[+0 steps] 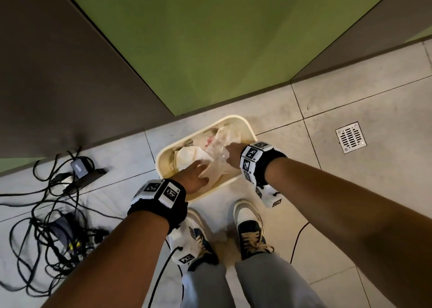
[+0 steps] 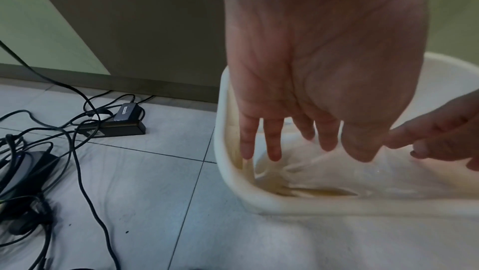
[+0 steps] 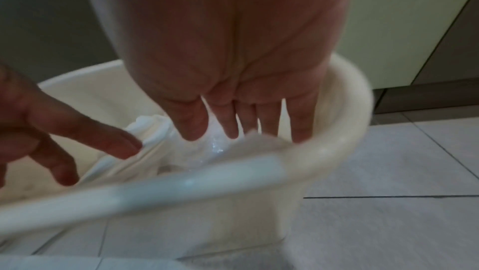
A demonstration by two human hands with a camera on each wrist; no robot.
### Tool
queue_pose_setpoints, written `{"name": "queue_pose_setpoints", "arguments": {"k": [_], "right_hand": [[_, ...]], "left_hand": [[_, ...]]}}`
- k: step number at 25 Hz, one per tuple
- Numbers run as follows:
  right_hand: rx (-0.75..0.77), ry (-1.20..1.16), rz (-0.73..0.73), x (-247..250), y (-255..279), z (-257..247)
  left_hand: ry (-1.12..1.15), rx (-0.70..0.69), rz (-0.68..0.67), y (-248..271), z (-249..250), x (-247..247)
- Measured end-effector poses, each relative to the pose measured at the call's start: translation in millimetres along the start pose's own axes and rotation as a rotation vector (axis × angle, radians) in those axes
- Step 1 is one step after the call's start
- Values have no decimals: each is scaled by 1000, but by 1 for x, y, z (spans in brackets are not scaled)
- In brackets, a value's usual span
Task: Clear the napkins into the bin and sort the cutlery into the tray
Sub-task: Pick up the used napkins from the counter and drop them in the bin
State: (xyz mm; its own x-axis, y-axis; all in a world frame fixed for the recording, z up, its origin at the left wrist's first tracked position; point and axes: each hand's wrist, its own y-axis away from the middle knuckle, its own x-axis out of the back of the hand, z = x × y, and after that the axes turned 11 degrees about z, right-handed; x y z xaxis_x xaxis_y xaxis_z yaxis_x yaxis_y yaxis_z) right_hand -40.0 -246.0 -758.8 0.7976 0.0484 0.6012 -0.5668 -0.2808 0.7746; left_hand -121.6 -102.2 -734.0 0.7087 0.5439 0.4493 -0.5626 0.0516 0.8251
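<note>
A cream plastic bin (image 1: 247,126) stands on the tiled floor in front of my feet, filled with crumpled white napkins (image 1: 189,155) and clear plastic wrap (image 1: 222,154). Both hands reach down into it. My left hand (image 1: 197,175) has straight, spread fingers (image 2: 274,141) over the napkins (image 2: 337,174) near the bin's rim (image 2: 233,176). My right hand (image 1: 230,154) also has straight fingers (image 3: 194,122) pointing down onto the paper (image 3: 150,131) and shiny plastic (image 3: 215,147), inside the bin (image 3: 344,110). Neither hand holds anything. No cutlery or tray is in view.
A tangle of black cables (image 1: 42,225) with power adapters (image 1: 80,166) lies on the floor to the left. Green and brown cabinet panels (image 1: 210,38) rise behind the bin. A metal floor drain (image 1: 350,136) sits at the right. My two shoes (image 1: 250,233) stand just below the bin.
</note>
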Motion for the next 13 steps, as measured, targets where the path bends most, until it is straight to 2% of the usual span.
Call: {"name": "queue_pose_setpoints", "arguments": {"k": [3,6,9,13], "right_hand": [[36,1,69,23,32,7],[68,17,84,53,78,19],[86,31,122,104,141,20],[172,17,242,179,241,3]], "left_hand": [[73,53,144,38,8,22],[119,38,246,83,25,54],[244,-8,342,140,51,94],[259,-65,413,233,96,141]]}}
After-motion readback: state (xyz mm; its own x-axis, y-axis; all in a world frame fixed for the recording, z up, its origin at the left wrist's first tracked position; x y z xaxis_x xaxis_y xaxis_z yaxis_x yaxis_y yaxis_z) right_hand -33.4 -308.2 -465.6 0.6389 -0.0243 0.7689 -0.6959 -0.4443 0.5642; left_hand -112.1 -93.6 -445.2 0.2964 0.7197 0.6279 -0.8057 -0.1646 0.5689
